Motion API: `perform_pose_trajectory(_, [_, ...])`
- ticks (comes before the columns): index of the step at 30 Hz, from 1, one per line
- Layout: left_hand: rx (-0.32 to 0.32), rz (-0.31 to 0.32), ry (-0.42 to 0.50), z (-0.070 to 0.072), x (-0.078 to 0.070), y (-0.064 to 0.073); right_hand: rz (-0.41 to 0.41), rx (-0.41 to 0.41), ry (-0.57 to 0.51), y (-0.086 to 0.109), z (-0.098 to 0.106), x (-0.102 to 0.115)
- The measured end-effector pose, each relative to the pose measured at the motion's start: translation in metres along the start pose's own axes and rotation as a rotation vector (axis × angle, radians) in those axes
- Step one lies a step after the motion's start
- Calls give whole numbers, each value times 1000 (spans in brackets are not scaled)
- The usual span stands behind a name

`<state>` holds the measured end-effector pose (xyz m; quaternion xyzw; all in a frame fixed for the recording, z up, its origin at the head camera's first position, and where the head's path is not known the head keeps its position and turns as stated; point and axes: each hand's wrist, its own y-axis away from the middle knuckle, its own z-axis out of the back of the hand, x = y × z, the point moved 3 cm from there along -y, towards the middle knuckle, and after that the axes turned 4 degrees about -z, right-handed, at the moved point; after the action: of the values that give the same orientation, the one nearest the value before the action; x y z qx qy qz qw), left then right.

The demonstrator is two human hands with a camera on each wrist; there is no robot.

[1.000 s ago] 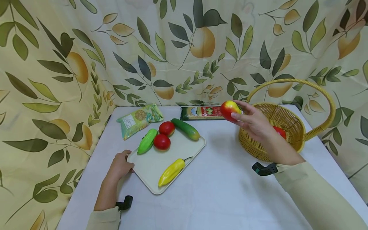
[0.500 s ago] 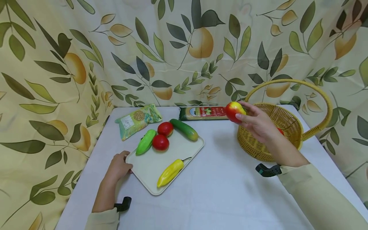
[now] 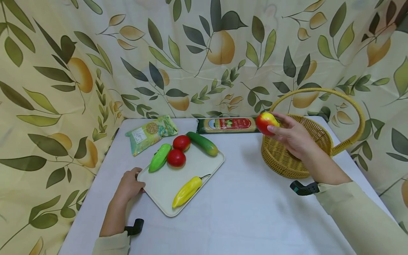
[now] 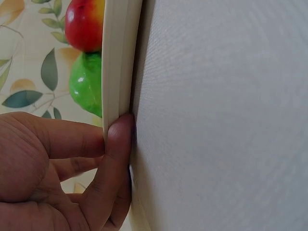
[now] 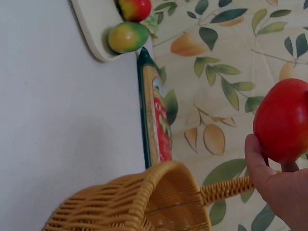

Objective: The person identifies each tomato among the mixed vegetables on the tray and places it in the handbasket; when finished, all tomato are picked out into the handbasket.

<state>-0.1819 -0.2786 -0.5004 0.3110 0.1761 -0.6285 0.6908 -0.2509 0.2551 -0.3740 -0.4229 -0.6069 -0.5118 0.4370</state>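
Note:
Fingers and thumb of my left hand (image 3: 129, 185) pinch the left edge of a cream tray (image 3: 159, 193), seen closely as a rim (image 4: 118, 67) in the left wrist view. On this tray lie two red round fruits (image 3: 176, 158), a green pepper-like vegetable (image 3: 160, 158), a cucumber (image 3: 204, 144) and a yellow pepper (image 3: 186, 192). My right hand (image 3: 294, 136) holds a red-and-yellow apple (image 3: 266, 124) in its fingertips, above the left rim of a wicker basket (image 3: 280, 163). The right wrist view shows the apple's (image 5: 284, 120) red side. Hand and forearm hide part of the basket's inside.
A green-and-yellow food bag (image 3: 151, 134) lies at the table's back left. Along the back edge rests a long packet (image 3: 227, 124) with a red label. The basket's tall handle (image 3: 358, 117) arches up at the right. A patterned curtain (image 3: 197, 53) closes off the back.
My right hand has carried the apple rightward, closer over the basket. The red thing seen inside the basket earlier is now hidden behind my right arm. My left hand keeps its hold on the tray.

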Motion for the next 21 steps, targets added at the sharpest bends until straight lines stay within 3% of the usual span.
perform_pose_trajectory(21, [1, 1, 10, 1, 1, -1, -37, -73, 130, 1, 34, 6])
